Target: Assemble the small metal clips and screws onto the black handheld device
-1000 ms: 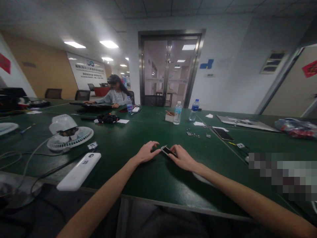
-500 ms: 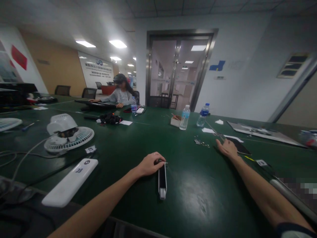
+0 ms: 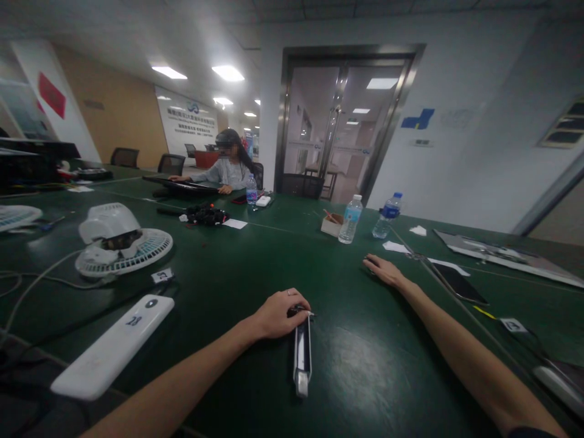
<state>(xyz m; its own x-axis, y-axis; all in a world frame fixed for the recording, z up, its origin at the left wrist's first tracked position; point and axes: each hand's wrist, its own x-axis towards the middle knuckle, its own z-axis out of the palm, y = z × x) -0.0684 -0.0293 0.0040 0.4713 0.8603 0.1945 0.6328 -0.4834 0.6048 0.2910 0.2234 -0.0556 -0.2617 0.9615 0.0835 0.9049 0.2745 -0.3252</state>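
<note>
My left hand (image 3: 281, 313) is closed at the far end of a slim white-edged device with a black top (image 3: 302, 353), which lies lengthwise on the green table (image 3: 255, 261). A small metal tip pokes out beside my thumb; what it belongs to is hidden by the fingers. Farther forward and to the right, my right hand (image 3: 384, 271) rests low over the tabletop with its fingers curled together. It covers the place where small metal bits lay. Something tiny and dark shows at its fingertips, too small to name.
Two water bottles (image 3: 350, 220) (image 3: 387, 216) stand beyond my right hand, near a small open box (image 3: 332, 225). A dark flat panel (image 3: 458, 283) lies right. On the left are a partly opened white fan (image 3: 114, 237) and a long white case (image 3: 116, 344). Another person (image 3: 230, 167) sits across.
My right hand has moved left, from beside the dark panel to over the small metal bits, and its fingers have curled. My left hand stays on the slim device. The view has shifted slightly.
</note>
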